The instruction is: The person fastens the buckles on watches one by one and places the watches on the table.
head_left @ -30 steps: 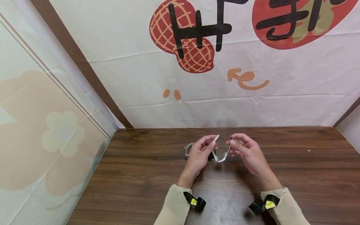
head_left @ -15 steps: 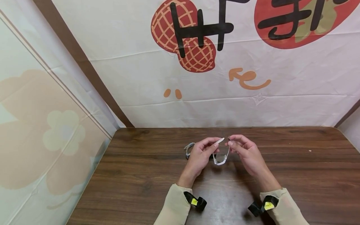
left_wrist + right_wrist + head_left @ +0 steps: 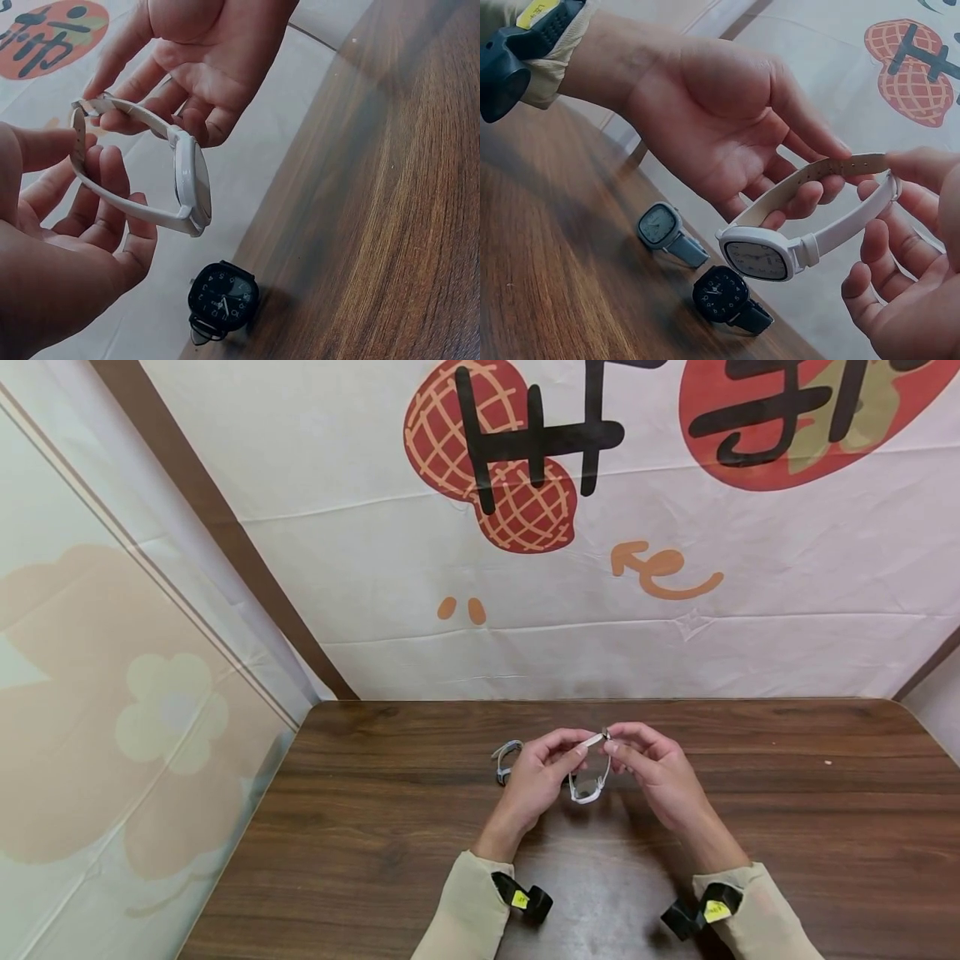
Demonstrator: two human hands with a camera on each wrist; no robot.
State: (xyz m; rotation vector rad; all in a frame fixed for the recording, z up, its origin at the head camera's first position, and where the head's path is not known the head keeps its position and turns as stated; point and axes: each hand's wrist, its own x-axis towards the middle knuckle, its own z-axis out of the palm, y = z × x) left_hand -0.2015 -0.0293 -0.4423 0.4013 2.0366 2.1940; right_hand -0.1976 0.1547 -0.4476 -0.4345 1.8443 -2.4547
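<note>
A white wristwatch (image 3: 587,795) with a rounded square case hangs above the table, both strap ends up between the hands. My left hand (image 3: 531,781) pinches the strap end with the holes (image 3: 847,164) between thumb and fingers. At the buckle end, the right hand (image 3: 663,770) holds the other strap (image 3: 139,112) with thumb and fingertips. The two ends meet or overlap near the buckle (image 3: 91,106); whether the tip is threaded through cannot be told. The strap forms a loop, and the dial (image 3: 756,259) faces outward.
A black wristwatch (image 3: 721,294) and a light blue wristwatch (image 3: 660,226) stand side by side on the brown wooden table (image 3: 390,827), behind the left hand. A tiny white speck (image 3: 828,762) lies at the right. A printed cloth (image 3: 360,577) hangs behind the table.
The two strap ends have come together from a clear gap into contact or overlap. The left hand has shifted slightly right, the right hand slightly left, and the watch case hangs a little lower.
</note>
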